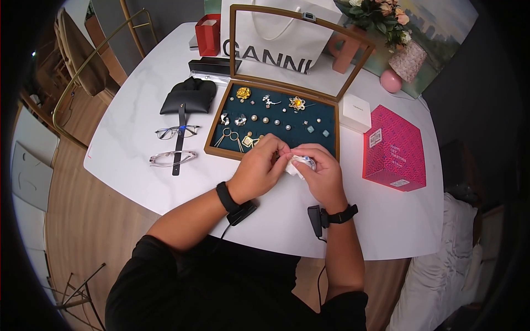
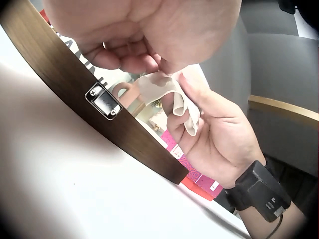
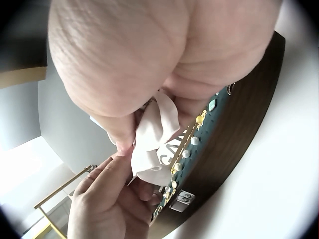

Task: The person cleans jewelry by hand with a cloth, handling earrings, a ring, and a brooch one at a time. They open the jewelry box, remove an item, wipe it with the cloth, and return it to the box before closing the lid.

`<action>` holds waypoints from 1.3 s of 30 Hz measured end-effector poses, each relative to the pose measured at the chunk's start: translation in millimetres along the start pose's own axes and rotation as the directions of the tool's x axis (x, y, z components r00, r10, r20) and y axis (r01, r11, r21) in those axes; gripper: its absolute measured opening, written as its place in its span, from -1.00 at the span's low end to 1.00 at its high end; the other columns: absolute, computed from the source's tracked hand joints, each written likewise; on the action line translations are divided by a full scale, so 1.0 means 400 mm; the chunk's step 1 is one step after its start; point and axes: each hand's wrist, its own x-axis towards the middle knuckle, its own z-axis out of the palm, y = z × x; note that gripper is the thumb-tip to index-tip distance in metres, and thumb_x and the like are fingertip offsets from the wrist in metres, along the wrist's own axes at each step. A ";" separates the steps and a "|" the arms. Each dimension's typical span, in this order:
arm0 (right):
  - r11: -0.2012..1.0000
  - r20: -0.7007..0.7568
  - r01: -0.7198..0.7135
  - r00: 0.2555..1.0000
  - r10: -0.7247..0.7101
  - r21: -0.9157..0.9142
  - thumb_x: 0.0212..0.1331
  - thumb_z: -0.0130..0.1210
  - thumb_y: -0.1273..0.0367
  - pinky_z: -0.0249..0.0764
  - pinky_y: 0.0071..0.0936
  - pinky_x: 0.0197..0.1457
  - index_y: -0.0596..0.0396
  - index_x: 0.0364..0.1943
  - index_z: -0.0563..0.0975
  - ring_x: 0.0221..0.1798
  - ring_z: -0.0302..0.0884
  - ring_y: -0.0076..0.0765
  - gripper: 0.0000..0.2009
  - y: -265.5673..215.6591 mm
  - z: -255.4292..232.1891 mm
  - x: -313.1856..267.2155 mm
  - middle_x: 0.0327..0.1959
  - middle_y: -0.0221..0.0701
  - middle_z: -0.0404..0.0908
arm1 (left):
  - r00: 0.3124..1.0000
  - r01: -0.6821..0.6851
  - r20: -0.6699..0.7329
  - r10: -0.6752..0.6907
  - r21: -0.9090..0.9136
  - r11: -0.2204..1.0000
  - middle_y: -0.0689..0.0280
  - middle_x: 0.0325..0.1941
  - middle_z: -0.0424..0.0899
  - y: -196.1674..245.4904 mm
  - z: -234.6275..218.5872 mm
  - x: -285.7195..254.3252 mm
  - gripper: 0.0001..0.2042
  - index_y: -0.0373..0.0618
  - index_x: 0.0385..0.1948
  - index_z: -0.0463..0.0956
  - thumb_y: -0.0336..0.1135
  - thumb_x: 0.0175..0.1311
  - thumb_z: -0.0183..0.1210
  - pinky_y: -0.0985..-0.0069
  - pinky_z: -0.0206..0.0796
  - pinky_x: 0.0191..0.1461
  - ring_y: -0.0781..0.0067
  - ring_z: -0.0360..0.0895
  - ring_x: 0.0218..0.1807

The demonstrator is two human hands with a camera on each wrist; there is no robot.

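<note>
Both hands meet over the front edge of a wooden jewelry case (image 1: pixel 222 153) with a glass lid standing raised. My right hand (image 1: pixel 327 175) grips a crumpled white cloth (image 3: pixel 158 122), folded between thumb and fingers, with a bluish patch showing at its top in the head view. My left hand (image 1: pixel 256 172) pinches the cloth's edge with curled fingertips, close against the right fingertips. Whether a small piece lies inside the folds, I cannot tell. On the dark green lining sit rows of earrings, pearl studs (image 1: pixel 265 120), a gold flower brooch (image 1: pixel 243 92) and gold drop earrings (image 1: pixel 247 141).
Left of the case lie a black pouch (image 1: pixel 187 98) and two pairs of glasses (image 1: pixel 175 131). A white box (image 1: pixel 355 113) and a pink box (image 1: pixel 393 149) stand to the right. Behind are a white paper bag (image 1: pixel 270 44), a red box (image 1: pixel 208 33) and a pink lamp (image 1: pixel 391 81).
</note>
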 end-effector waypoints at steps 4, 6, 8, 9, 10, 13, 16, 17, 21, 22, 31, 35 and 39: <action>0.962 0.007 -0.117 0.993 0.119 0.248 0.41 0.33 0.60 0.59 -0.54 0.15 0.24 0.27 0.62 0.08 0.66 -0.49 -0.62 -0.018 0.005 -0.001 0.07 -0.34 0.62 | 0.999 -0.041 -0.015 0.041 0.009 0.999 0.26 -0.11 0.57 0.005 -0.001 0.001 -0.92 -0.24 -0.11 0.57 -0.49 0.53 0.29 0.57 0.43 -0.22 0.52 0.58 -0.30; 0.954 0.005 -0.128 0.991 0.132 0.270 0.43 0.30 0.61 0.57 -0.56 0.14 0.24 0.37 0.51 0.07 0.62 -0.53 -0.54 -0.014 0.000 -0.003 0.07 -0.36 0.56 | 0.996 -0.077 -0.031 0.078 0.029 0.997 0.27 -0.10 0.57 0.006 -0.002 0.001 -0.92 -0.24 -0.11 0.58 -0.50 0.52 0.30 0.57 0.43 -0.22 0.52 0.58 -0.30; 0.949 0.014 -0.140 0.990 0.142 0.283 0.44 0.28 0.62 0.56 -0.57 0.15 0.22 0.43 0.43 0.07 0.60 -0.55 -0.49 -0.013 -0.005 -0.003 0.06 -0.36 0.53 | 0.993 -0.116 -0.021 0.117 0.039 0.993 0.24 -0.10 0.59 0.008 -0.005 0.002 -0.92 -0.23 -0.12 0.58 -0.52 0.49 0.31 0.54 0.44 -0.22 0.46 0.59 -0.29; 0.947 0.024 -0.146 0.989 0.145 0.286 0.44 0.28 0.62 0.56 -0.58 0.15 0.21 0.43 0.42 0.08 0.59 -0.55 -0.48 -0.013 -0.007 -0.003 0.06 -0.36 0.54 | 0.991 -0.135 -0.016 0.136 0.044 0.990 0.23 -0.10 0.60 0.009 -0.007 0.003 -0.91 -0.23 -0.13 0.58 -0.53 0.47 0.32 0.53 0.44 -0.22 0.43 0.59 -0.29; 0.946 0.032 -0.152 0.988 0.149 0.288 0.44 0.28 0.62 0.55 -0.58 0.16 0.20 0.43 0.40 0.08 0.58 -0.55 -0.48 -0.013 -0.008 -0.003 0.05 -0.36 0.55 | 0.985 -0.169 -0.008 0.170 0.061 0.984 0.21 -0.10 0.61 0.012 -0.009 0.004 -0.91 -0.23 -0.13 0.59 -0.54 0.46 0.32 0.50 0.45 -0.21 0.38 0.60 -0.27; 0.935 0.059 -0.193 0.981 0.184 0.298 0.43 0.29 0.61 0.54 -0.58 0.18 0.19 0.40 0.38 0.09 0.58 -0.55 -0.48 -0.005 -0.002 -0.006 0.04 -0.36 0.55 | 0.968 -0.251 0.011 0.252 0.094 0.963 0.15 -0.10 0.64 0.015 -0.012 0.007 -0.89 -0.22 -0.14 0.59 -0.57 0.41 0.32 0.42 0.47 -0.16 0.21 0.62 -0.21; 0.924 0.058 -0.193 0.981 0.185 0.331 0.44 0.29 0.60 0.54 -0.57 0.19 0.19 0.38 0.38 0.10 0.58 -0.55 -0.51 -0.005 0.000 -0.005 0.04 -0.36 0.57 | 0.957 -0.291 0.019 0.291 0.094 0.952 0.11 -0.10 0.66 0.011 -0.011 0.008 -0.88 -0.22 -0.14 0.59 -0.59 0.38 0.31 0.35 0.49 -0.09 0.08 0.64 -0.15; 0.920 0.051 -0.207 0.978 0.201 0.333 0.44 0.29 0.60 0.54 -0.56 0.20 0.19 0.37 0.38 0.11 0.58 -0.54 -0.51 -0.004 -0.003 -0.004 0.05 -0.36 0.57 | 0.952 -0.305 0.025 0.304 0.096 0.948 0.11 -0.10 0.66 0.012 -0.014 0.009 -0.88 -0.22 -0.15 0.59 -0.60 0.38 0.31 0.33 0.49 -0.07 0.06 0.64 -0.13; 0.883 0.031 -0.267 0.960 0.277 0.387 0.45 0.28 0.58 0.53 -0.56 0.21 0.19 0.37 0.39 0.12 0.58 -0.54 -0.52 -0.002 -0.019 -0.001 0.06 -0.37 0.58 | 0.945 -0.326 0.035 0.325 0.111 0.939 0.10 -0.10 0.67 0.012 -0.013 0.010 -0.88 -0.21 -0.16 0.60 -0.60 0.36 0.30 0.30 0.49 -0.02 0.02 0.64 -0.11; 0.867 0.028 -0.282 0.954 0.297 0.410 0.45 0.28 0.58 0.53 -0.57 0.21 0.19 0.37 0.39 0.12 0.58 -0.54 -0.53 -0.003 -0.022 -0.001 0.06 -0.37 0.58 | 0.944 -0.329 0.034 0.328 0.114 0.937 0.10 -0.10 0.67 0.012 -0.011 0.010 -0.88 -0.21 -0.16 0.60 -0.60 0.36 0.30 0.30 0.49 -0.01 0.02 0.64 -0.11; 0.834 0.069 -0.292 0.953 0.295 0.468 0.51 0.24 0.53 0.50 -0.55 0.26 0.17 0.40 0.33 0.14 0.56 -0.57 -0.52 -0.025 -0.013 -0.007 0.09 -0.40 0.58 | 0.934 -0.355 0.070 0.349 0.113 0.928 0.11 -0.10 0.67 0.016 -0.015 0.010 -0.87 -0.18 -0.16 0.61 -0.59 0.36 0.31 0.26 0.49 0.05 0.00 0.65 -0.05; 0.809 0.079 -0.326 0.940 0.331 0.488 0.57 0.19 0.48 0.45 -0.55 0.31 0.16 0.44 0.26 0.17 0.53 -0.58 -0.51 -0.016 -0.014 -0.008 0.13 -0.42 0.58 | 0.941 -0.337 0.080 0.330 0.105 0.936 0.11 -0.08 0.67 0.015 -0.012 0.006 -0.86 -0.17 -0.15 0.61 -0.59 0.35 0.32 0.25 0.48 0.07 -0.01 0.65 -0.03; 0.739 0.117 -0.354 0.928 0.354 0.574 0.58 0.16 0.48 0.41 -0.57 0.34 0.16 0.45 0.22 0.18 0.50 -0.58 -0.51 -0.022 -0.015 -0.009 0.12 -0.43 0.58 | 0.943 -0.329 0.094 0.320 0.111 0.938 0.10 -0.06 0.66 0.013 -0.012 0.006 -0.86 -0.18 -0.13 0.61 -0.59 0.35 0.31 0.26 0.48 0.06 -0.02 0.65 -0.03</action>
